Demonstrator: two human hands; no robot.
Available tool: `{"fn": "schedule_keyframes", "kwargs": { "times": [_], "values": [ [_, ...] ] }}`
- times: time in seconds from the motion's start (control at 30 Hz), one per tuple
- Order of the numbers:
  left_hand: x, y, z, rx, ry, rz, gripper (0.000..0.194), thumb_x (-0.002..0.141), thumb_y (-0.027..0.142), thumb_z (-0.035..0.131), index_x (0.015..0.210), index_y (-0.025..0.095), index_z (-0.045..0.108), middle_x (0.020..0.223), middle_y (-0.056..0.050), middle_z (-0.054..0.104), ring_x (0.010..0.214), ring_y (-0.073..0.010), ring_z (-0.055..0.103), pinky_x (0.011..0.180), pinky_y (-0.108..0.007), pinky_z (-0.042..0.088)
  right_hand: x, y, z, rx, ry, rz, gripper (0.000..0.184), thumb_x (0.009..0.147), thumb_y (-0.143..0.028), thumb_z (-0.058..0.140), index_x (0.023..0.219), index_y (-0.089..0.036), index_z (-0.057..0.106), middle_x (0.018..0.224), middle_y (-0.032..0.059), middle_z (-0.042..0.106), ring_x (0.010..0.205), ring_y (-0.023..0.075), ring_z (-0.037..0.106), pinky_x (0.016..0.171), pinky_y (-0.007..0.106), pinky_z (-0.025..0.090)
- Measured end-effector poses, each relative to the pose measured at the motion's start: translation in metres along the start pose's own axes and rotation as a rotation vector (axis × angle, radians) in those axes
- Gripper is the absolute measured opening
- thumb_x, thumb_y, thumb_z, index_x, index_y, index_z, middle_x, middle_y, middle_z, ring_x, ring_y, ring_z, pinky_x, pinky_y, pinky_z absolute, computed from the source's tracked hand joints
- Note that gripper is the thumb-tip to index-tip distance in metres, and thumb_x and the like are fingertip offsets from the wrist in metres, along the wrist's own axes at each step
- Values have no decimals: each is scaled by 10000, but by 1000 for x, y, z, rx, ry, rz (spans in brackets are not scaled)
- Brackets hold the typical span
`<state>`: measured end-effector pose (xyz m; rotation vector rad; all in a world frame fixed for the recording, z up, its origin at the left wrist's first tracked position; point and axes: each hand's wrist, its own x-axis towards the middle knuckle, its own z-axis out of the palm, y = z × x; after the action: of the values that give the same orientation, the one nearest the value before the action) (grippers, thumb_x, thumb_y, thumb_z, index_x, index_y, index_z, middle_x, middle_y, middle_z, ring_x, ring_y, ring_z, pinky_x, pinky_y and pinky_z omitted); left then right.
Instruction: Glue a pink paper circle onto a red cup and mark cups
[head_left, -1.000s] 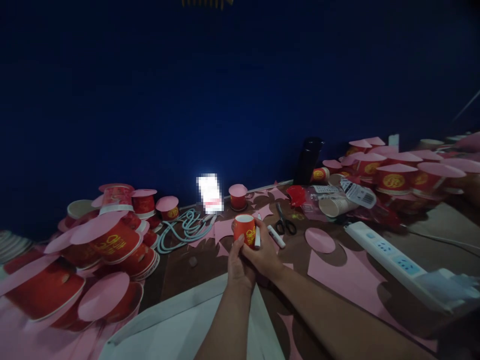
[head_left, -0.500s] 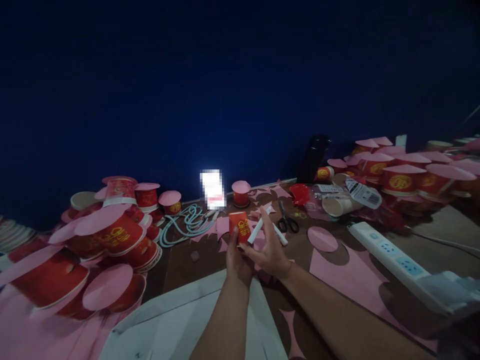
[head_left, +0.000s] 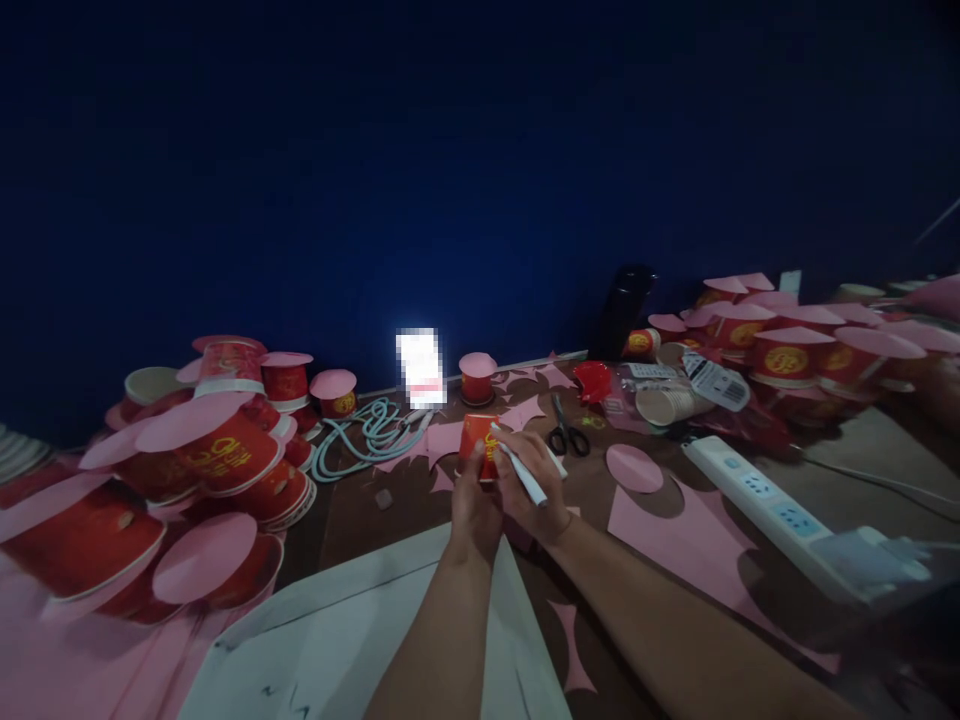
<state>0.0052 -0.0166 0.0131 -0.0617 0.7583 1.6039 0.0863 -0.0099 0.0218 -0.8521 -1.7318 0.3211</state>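
A small red paper cup (head_left: 478, 436) with yellow print is gripped by my left hand (head_left: 474, 510), its narrower end up. My right hand (head_left: 534, 478) is closed around a slim white pen-like stick (head_left: 529, 478), whose upper end meets the cup's side. Behind the right hand a second white stick (head_left: 559, 465) shows in part. Black-handled scissors (head_left: 570, 438) lie to the right of my hands. Beyond the cup stands another red cup (head_left: 477, 385) topped with a pink paper disc (head_left: 478, 364).
Stacked red cups with pink discs crowd the left (head_left: 232, 455) and right (head_left: 791, 355). A coiled pale cable (head_left: 367, 440), a bright phone screen (head_left: 421, 368), a black bottle (head_left: 626, 310), a power strip (head_left: 772, 505), cut pink paper (head_left: 694, 560) and a white board (head_left: 330, 640) surround my hands.
My right hand has turned and closed in on the cup, swinging the white stick from pointing up to slanting across the cup's side. The whole view has shifted slightly.
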Motion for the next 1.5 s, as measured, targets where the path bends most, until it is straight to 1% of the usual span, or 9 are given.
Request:
{"fn": "schedule_keyframes", "kwargs": {
  "times": [0.07, 0.2, 0.37, 0.47, 0.63, 0.83, 1.07, 1.17, 1.5],
  "values": [
    [1, -1, 0, -11, -18, 13, 242, 750, 231, 686, 954, 103, 665, 848, -85, 706, 786, -162, 682, 769, -248, 538, 0, 1, 2, 21, 39, -8, 263, 891, -217, 521, 1143, -227, 595, 1067, 78, 643, 1011, 207, 592, 890, 384, 494],
    [5, -5, -2, -27, -81, 48, 256, 748, 214, 691, 983, 117, 661, 929, -94, 706, 833, -163, 678, 819, -258, 526, -2, 6, 5, 11, 89, -3, 235, 878, -229, 549, 1107, -222, 604, 1006, 75, 660, 938, 202, 622, 840, 368, 516],
    [10, -8, -5, -20, -89, 82, 257, 741, 198, 699, 981, 113, 663, 932, -95, 706, 843, -159, 676, 853, -268, 517, -2, 9, 6, -33, 126, 9, 203, 888, -239, 539, 1078, -224, 610, 981, 78, 661, 925, 204, 621, 827, 377, 521],
    [11, -9, -6, -11, -99, 102, 280, 730, 200, 713, 992, 116, 662, 952, -95, 706, 868, -161, 674, 864, -270, 513, -1, 10, 5, -51, 120, -5, 208, 890, -231, 535, 1085, -219, 607, 970, 80, 657, 923, 200, 622, 827, 370, 524],
    [12, -10, -6, 4, -63, 113, 305, 707, 189, 733, 994, 114, 661, 943, -99, 708, 854, -170, 676, 842, -282, 523, -1, 12, 4, -72, 124, -17, 204, 885, -227, 539, 1074, -213, 614, 943, 78, 657, 893, 194, 631, 812, 361, 525],
    [10, -9, -5, 3, -76, 104, 255, 717, 173, 718, 960, 105, 673, 917, -94, 712, 846, -162, 677, 844, -269, 519, -1, 13, 3, -76, 97, -22, 209, 879, -212, 541, 1075, -205, 612, 942, 86, 653, 918, 201, 626, 827, 366, 517],
    [9, -10, -5, 10, -89, 104, 277, 707, 189, 733, 964, 104, 676, 926, -98, 715, 895, -173, 677, 885, -278, 508, -1, 13, 3, -83, 91, -7, 215, 884, -226, 530, 1082, -206, 612, 949, 87, 660, 913, 207, 631, 822, 378, 518],
    [9, -10, -4, 18, -67, 117, 266, 692, 185, 745, 940, 117, 679, 916, -88, 718, 904, -177, 677, 877, -282, 515, -1, 13, 3, -80, 97, -2, 220, 884, -231, 530, 1086, -209, 614, 957, 84, 661, 912, 204, 631, 820, 370, 518],
    [7, -9, -3, 28, -82, 116, 253, 699, 177, 735, 941, 124, 682, 918, -82, 720, 878, -171, 680, 886, -289, 513, -1, 12, 2, -87, 96, 1, 205, 878, -213, 539, 1067, -209, 617, 955, 77, 661, 894, 196, 623, 819, 361, 507]
  ]
}}
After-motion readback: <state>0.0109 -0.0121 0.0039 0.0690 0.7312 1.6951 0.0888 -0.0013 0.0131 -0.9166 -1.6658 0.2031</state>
